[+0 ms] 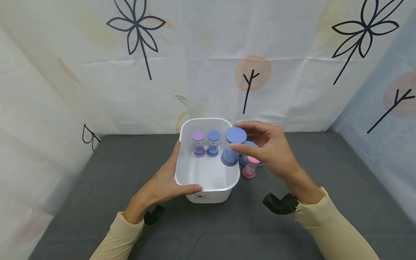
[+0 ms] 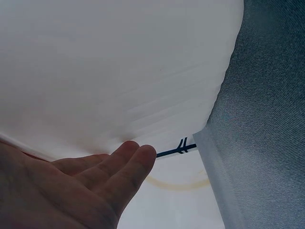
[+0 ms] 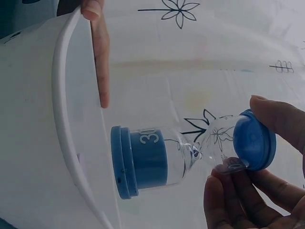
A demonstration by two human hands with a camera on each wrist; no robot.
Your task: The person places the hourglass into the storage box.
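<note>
My right hand [image 1: 271, 148] pinches the blue cap of a large sand timer [image 1: 230, 156] between thumb and fingers. The timer is upright, over the right side of a white plastic tub [image 1: 208, 182]. In the right wrist view, its lower blue end carries a raised "30". My left hand [image 1: 160, 182] holds the tub's near left corner, thumb along the front rim and fingers against the left wall. Inside the tub stand a small purple sand timer [image 1: 198, 143] and a small blue sand timer [image 1: 213, 143].
Right of the tub, a pink sand timer [image 1: 250, 168] stands on the dark grey tabletop [image 1: 130, 159]. Another blue-capped timer [image 1: 251, 144] is behind it, partly hidden by my right hand. A patterned white cloth [image 1: 208, 86] hangs behind the table.
</note>
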